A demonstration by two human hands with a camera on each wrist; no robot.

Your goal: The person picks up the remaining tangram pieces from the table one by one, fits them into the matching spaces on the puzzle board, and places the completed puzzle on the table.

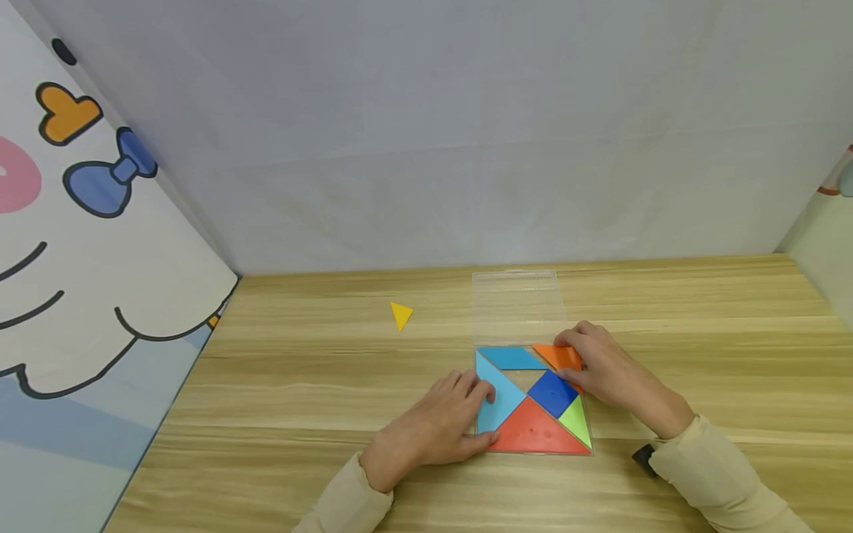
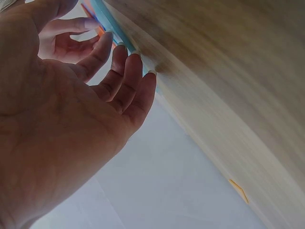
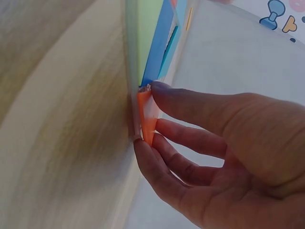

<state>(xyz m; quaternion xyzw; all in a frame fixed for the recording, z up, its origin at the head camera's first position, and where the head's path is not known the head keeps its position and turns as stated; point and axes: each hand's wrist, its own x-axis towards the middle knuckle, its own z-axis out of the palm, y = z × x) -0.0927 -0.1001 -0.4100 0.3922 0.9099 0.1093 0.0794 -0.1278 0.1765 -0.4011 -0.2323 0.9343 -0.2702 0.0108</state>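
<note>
A shallow clear case (image 1: 541,453) of tangram pieces lies on the table. It holds a light-blue triangle (image 1: 496,400), a red triangle (image 1: 540,433), a blue square (image 1: 552,393), a green triangle (image 1: 577,422) and a blue parallelogram (image 1: 513,358). My left hand (image 1: 440,422) rests at its left side, fingers loosely bent and touching the case edge and light-blue triangle. At the far right corner, my right hand (image 1: 609,370) pinches an orange triangle (image 3: 148,114) between thumb and fingers. That piece sits at the case's corner, partly covered by the fingers.
A yellow triangle (image 1: 401,314) lies loose on the wooden table (image 1: 300,370), left of the case. The clear lid (image 1: 516,307) lies flat behind the case. A pale curtain (image 1: 466,148) stands at the table's back, and a cartoon-printed panel (image 1: 160,281) at the left.
</note>
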